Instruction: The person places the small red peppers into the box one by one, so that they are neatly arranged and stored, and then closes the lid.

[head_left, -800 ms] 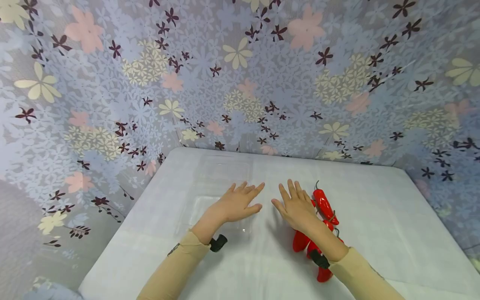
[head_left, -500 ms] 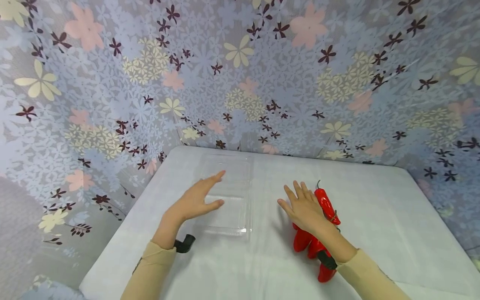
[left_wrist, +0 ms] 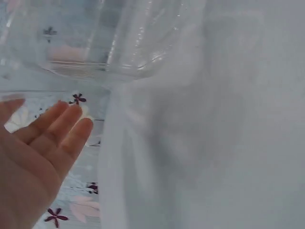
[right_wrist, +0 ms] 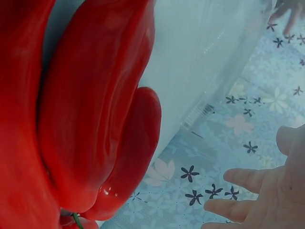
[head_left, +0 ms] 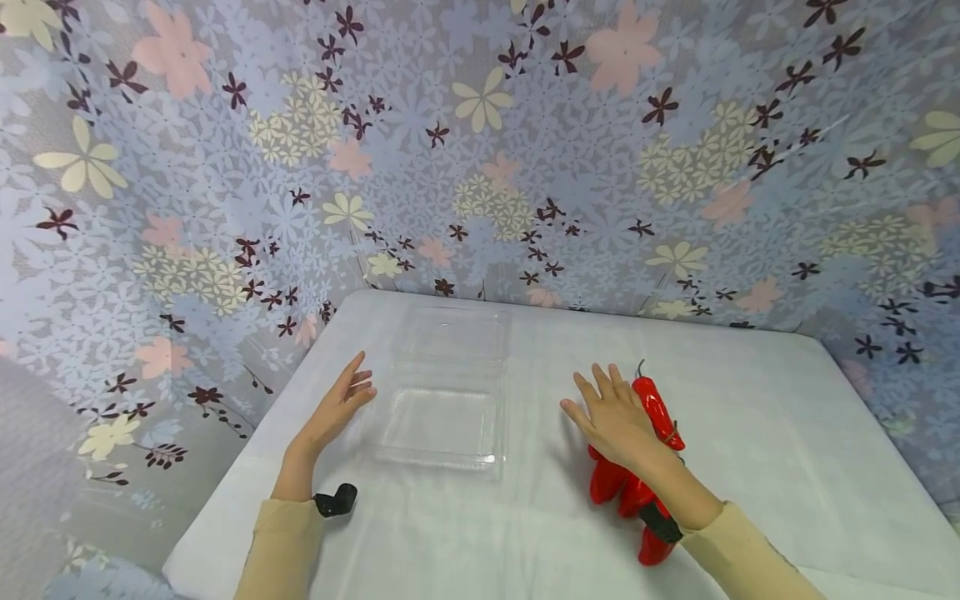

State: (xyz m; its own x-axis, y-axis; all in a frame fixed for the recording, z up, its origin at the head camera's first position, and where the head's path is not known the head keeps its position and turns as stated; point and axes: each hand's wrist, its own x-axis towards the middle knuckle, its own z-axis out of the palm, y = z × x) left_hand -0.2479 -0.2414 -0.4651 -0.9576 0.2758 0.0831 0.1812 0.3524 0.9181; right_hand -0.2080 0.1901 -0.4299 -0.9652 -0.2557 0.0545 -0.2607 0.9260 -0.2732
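Observation:
A clear plastic clamshell box point(head_left: 442, 421) lies opened flat on the white-covered table, its lid half point(head_left: 453, 337) toward the wall. Left of it my left hand point(head_left: 330, 417) hovers with fingers extended, holding nothing; in the left wrist view the palm point(left_wrist: 33, 167) shows beside the plastic. On the right, my right hand point(head_left: 615, 425) is spread over a bunch of glossy red peppers point(head_left: 656, 408), covering part of them from the head camera. The right wrist view shows the peppers point(right_wrist: 95, 105) close up, with the right fingers point(right_wrist: 248, 179) straight and apart from them.
The table point(head_left: 787, 467) has a white cloth and stands against a wall with flowered covering point(head_left: 480, 150). A black wrist camera point(head_left: 337, 500) sticks out at the left wrist, another point(head_left: 660, 523) at the right, close over the peppers.
My left hand has swung left, from over the clear box to beside it, leaving the box in full view. The right hand has shifted only slightly to the right, over the peppers.

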